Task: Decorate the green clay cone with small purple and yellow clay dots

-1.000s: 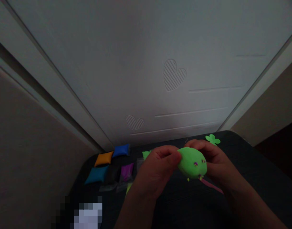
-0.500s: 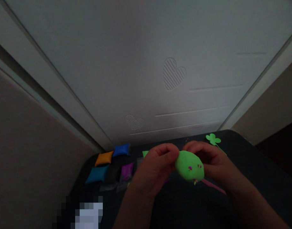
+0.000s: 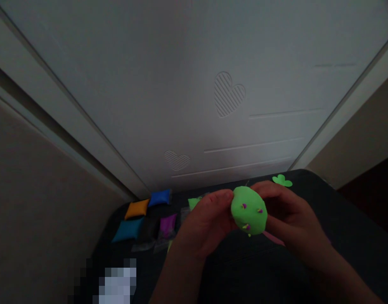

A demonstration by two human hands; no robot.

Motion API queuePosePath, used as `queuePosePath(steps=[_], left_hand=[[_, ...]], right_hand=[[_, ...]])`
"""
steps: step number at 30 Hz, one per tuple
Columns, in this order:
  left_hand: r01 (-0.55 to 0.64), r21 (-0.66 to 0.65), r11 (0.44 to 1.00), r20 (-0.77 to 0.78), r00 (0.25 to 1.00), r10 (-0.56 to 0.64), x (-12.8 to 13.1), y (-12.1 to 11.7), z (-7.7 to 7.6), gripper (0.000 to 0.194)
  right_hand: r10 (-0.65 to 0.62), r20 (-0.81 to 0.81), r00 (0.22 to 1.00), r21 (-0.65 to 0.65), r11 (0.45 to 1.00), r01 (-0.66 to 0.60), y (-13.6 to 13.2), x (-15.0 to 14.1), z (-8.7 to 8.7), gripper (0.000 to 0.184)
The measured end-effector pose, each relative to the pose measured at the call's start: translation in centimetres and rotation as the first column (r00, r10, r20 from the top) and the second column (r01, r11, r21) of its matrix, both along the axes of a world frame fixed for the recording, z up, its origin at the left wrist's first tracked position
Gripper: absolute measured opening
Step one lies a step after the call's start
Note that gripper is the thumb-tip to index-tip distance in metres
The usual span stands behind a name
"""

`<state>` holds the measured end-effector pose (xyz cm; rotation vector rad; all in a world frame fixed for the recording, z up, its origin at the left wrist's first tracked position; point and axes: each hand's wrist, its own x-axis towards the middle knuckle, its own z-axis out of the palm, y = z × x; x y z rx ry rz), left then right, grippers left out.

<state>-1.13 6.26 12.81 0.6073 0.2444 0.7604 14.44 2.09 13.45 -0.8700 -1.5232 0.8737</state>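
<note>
A rounded lump of bright green modelling clay (image 3: 252,213) is held up above the dark table, dotted with small purple-and-yellow bits on the side facing me. My left hand (image 3: 209,217) pinches its left edge between thumb and fingers. On the other side, my right hand (image 3: 287,215) grips the right edge, its fingers partly hidden behind the clay. Below the lump, a pink strip (image 3: 274,238) shows beside my right hand; I cannot tell whether it is joined to the clay. Behind my right hand lies a flat green clover-like shape (image 3: 282,180).
Several clay packets lie at the table's left: blue (image 3: 160,197), orange (image 3: 137,209), teal (image 3: 128,230), black (image 3: 148,230) and purple (image 3: 168,226). A green packet (image 3: 193,203) is half covered by my left hand. A white panel with embossed hearts (image 3: 229,95) rises behind the table (image 3: 238,274).
The green clay has been tilted and raised slightly, turning its dotted face more toward me. Both hands keep hold of it. The view has shifted a little.
</note>
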Motion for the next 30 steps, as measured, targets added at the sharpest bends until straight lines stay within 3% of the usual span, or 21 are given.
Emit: queuePosePath(steps=[8, 13, 20, 26, 30], left_hand=[[-0.006, -0.056, 0.998, 0.039, 0.999, 0.008, -0.1, -0.5, 0.3, 0.016], [-0.005, -0.012, 1.000, 0.073, 0.997, 0.005, -0.1, -0.6, 0.4, 0.035], [-0.046, -0.010, 0.999, 0.009, 0.999, 0.046, -0.1, -0.5, 0.3, 0.030], [-0.049, -0.037, 0.998, -0.017, 0.999, 0.049, 0.0, -0.5, 0.4, 0.028], [-0.039, 0.014, 0.999, -0.115, 0.993, 0.041, 0.1, -0.3, 0.3, 0.032]], right_hand=[[-0.024, 0.063, 0.998, 0.040, 0.999, 0.022, -0.9, -0.7, 0.4, 0.029], [-0.036, -0.101, 0.994, -0.054, 0.998, 0.031, -0.3, -1.0, -0.1, 0.035], [-0.039, -0.243, 0.969, -0.119, 0.993, 0.010, 0.0, -1.3, -0.6, 0.031], [-0.070, -0.198, 0.978, -0.078, 0.995, 0.055, 0.1, -1.5, -0.5, 0.030], [-0.113, -0.152, 0.982, -0.047, 0.993, 0.107, 0.1, -1.4, -0.5, 0.028]])
